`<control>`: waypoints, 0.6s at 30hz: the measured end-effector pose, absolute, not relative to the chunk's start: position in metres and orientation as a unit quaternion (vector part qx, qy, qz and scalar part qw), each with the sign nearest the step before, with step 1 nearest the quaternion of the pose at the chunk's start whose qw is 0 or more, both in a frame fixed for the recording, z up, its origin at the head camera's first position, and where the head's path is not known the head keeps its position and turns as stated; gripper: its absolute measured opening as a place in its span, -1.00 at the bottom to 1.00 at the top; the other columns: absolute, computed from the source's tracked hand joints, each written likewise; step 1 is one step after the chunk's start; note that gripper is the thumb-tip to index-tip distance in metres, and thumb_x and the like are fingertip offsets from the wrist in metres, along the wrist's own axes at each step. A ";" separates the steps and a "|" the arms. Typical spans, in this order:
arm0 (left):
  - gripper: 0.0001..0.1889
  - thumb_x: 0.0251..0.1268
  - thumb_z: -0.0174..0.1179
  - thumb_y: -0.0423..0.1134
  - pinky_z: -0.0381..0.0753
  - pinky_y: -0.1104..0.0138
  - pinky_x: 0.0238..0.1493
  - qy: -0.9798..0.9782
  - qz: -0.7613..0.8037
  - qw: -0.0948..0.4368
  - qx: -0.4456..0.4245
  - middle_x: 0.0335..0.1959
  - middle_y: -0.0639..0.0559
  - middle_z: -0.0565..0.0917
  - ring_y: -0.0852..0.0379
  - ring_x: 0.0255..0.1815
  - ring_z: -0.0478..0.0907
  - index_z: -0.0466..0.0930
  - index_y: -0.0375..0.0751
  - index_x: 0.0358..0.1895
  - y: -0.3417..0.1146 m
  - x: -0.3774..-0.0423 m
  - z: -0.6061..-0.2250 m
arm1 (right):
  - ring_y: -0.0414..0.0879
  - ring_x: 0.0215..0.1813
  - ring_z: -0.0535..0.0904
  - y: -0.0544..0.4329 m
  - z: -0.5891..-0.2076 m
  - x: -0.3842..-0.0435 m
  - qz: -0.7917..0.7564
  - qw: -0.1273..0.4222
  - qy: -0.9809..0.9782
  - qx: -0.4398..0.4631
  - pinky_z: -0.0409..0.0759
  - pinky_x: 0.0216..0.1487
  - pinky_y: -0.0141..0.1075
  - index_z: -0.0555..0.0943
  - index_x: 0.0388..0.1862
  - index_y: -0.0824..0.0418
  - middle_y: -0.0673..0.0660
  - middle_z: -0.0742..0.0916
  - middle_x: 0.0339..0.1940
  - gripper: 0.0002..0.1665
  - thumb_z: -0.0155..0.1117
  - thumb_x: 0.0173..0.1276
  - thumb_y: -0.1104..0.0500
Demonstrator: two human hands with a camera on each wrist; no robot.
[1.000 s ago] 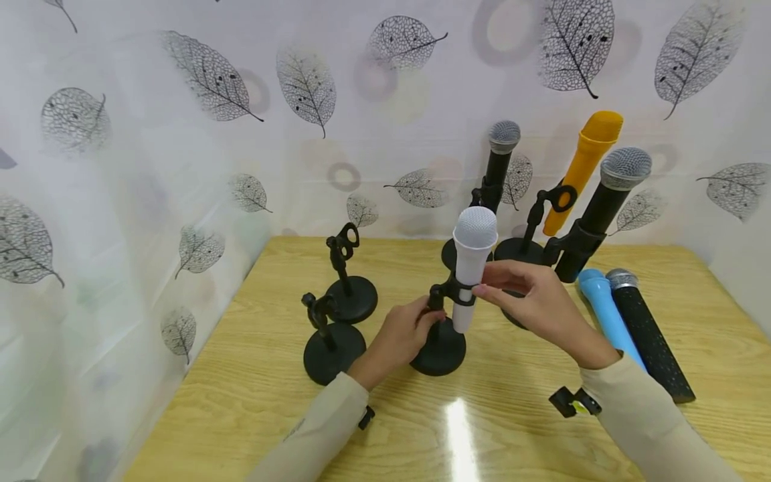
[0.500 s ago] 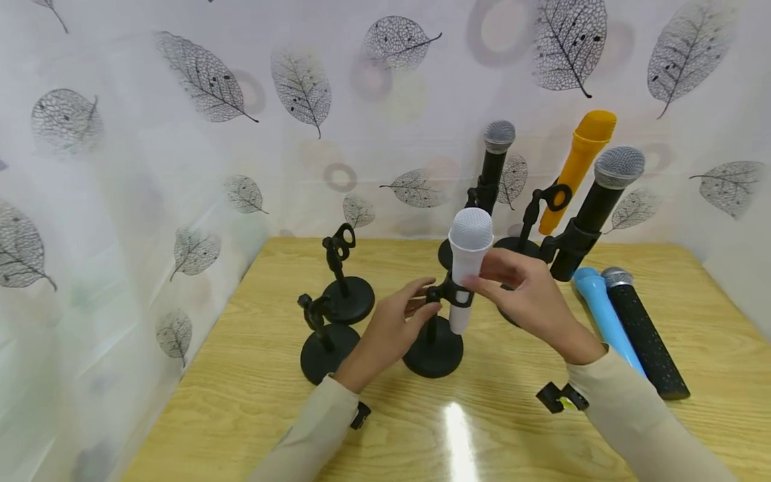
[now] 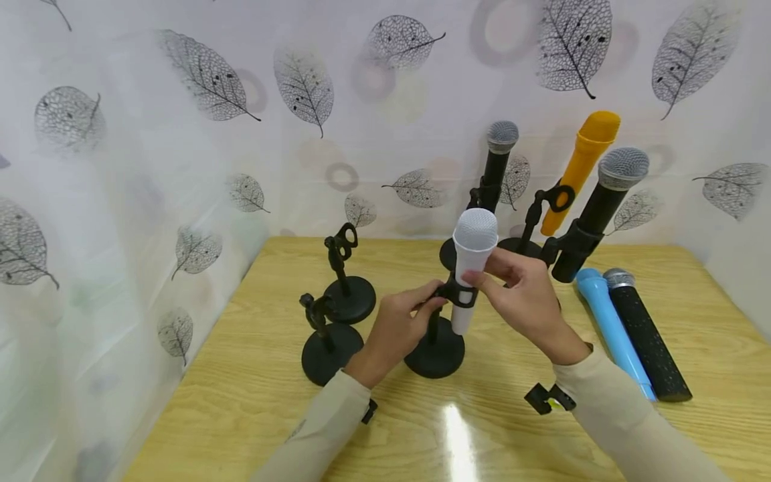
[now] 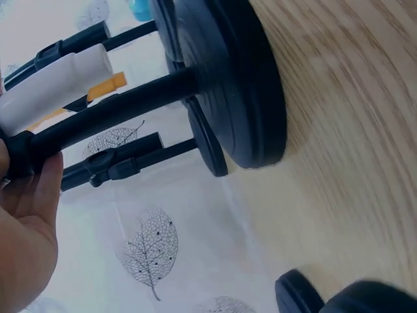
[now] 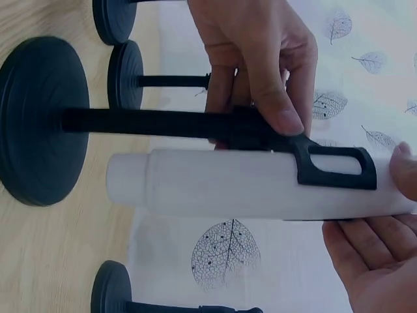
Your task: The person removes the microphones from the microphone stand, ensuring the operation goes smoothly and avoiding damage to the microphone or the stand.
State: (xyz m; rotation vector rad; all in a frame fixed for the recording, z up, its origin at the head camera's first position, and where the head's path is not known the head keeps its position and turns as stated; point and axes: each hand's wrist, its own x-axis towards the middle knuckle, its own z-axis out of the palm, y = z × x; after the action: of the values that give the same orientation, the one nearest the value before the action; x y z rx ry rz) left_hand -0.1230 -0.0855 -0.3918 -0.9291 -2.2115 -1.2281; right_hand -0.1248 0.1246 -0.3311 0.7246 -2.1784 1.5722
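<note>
while our left hand point(image 3: 394, 328) pinches the black plastic clip point(image 5: 305, 163) near its joint on a round-based black stand point(image 3: 435, 355), our right thumb and fingers close around the white dome-headed microphone point(image 3: 474, 244), which sits nearly upright in that clip. farther right, we have a light blue microphone point(image 3: 614, 331) lying beside a speckled black, silver-headed microphone point(image 3: 650, 345) on the pale wood table point(image 3: 241, 415).
</note>
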 end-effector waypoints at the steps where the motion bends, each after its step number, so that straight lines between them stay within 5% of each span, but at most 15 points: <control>1: -0.68 0.40 0.27 -0.35 0.64 0.52 -0.09 -0.800 -0.440 0.227 -0.339 0.04 -0.14 0.74 0.14 0.00 0.72 0.66 -0.34 0.16 -0.085 -0.123 -0.392 | -0.30 0.00 0.71 0.124 -0.331 -0.125 0.558 0.182 -0.769 0.253 0.64 0.03 -0.43 0.66 0.14 0.42 0.25 0.78 -0.04 -0.53 0.46 0.23 0.48; 18: -0.67 0.39 0.28 -0.35 0.65 0.51 -0.11 -0.801 -0.434 0.229 -0.344 0.03 -0.16 0.73 0.11 -0.02 0.73 0.65 -0.35 0.17 -0.086 -0.124 -0.391 | -0.30 -0.01 0.70 0.121 -0.317 -0.124 0.539 0.212 -0.780 0.238 0.62 -0.02 -0.51 0.69 0.10 0.42 0.26 0.78 -0.04 -0.58 0.46 0.24 0.46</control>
State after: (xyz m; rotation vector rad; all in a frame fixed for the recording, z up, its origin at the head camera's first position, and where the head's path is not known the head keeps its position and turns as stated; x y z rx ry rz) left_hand -0.1237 -0.0863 -0.3906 -0.9469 -2.2040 -1.1956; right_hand -0.1240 0.1208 -0.3166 0.6601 -2.1666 1.4964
